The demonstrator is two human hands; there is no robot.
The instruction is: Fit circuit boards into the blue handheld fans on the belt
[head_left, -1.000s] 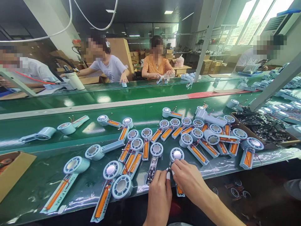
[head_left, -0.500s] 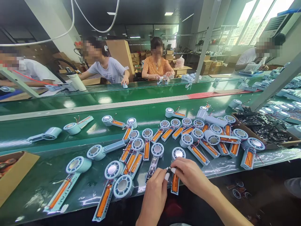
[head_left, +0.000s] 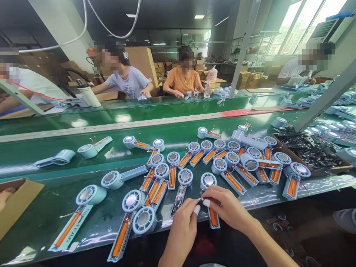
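Note:
Both my hands meet over the bench's near edge, fingertips pinched around a small dark part [head_left: 200, 201]. My left hand [head_left: 182, 226] grips it from the left, and my right hand [head_left: 226, 204] from the right; both wear white finger covers. Beneath the right hand lies a light-blue fan body [head_left: 208, 181] with an orange battery in its handle. Just left of my hands is a fan body with a circuit board [head_left: 178, 200] in its handle. Several more fan bodies [head_left: 144, 219] with round grilles lie around, many with orange batteries and thin wires.
At the right stands a box of black parts [head_left: 308, 152]; a cardboard box [head_left: 19, 204] sits at the left edge. Beyond the green bench [head_left: 119, 126], several people work. A grey metal post [head_left: 328, 96] slants across the right side.
The lower end of the battery handle beneath my right hand has shifted right. My hands keep their pinch. Across the bench, a clear bottle now stands beside the person in orange.

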